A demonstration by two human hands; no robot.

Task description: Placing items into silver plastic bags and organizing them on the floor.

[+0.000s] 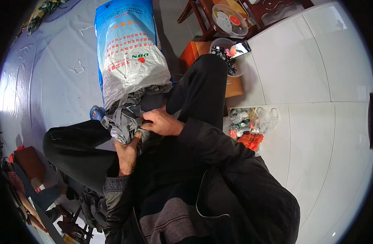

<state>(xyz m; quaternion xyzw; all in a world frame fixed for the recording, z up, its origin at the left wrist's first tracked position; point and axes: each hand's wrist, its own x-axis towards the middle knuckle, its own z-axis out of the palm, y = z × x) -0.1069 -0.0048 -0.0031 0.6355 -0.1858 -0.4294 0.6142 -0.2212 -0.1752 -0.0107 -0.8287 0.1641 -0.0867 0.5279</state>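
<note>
My left hand (128, 156) grips a bunched piece of thin grey fabric (122, 123), thumb pressed on top. From the other side my right hand (165, 123) pinches the same fabric, its fingers bent and close to the left thumb. The crumpled material lies between my knees, and more of it shows at the mouth of a large blue and white woven sack (129, 83). That sack lies lengthwise in front of me, its near end open. What is inside the folds is hidden.
To the right are an orange cardboard box (234, 87), a clear tub of dark pieces with a phone (240, 49), and a dark wooden stool (204, 18) holding another tub. Plastic bags (251, 126) lie on pale tiles. A blue slipper (97, 113) shows beside my left leg.
</note>
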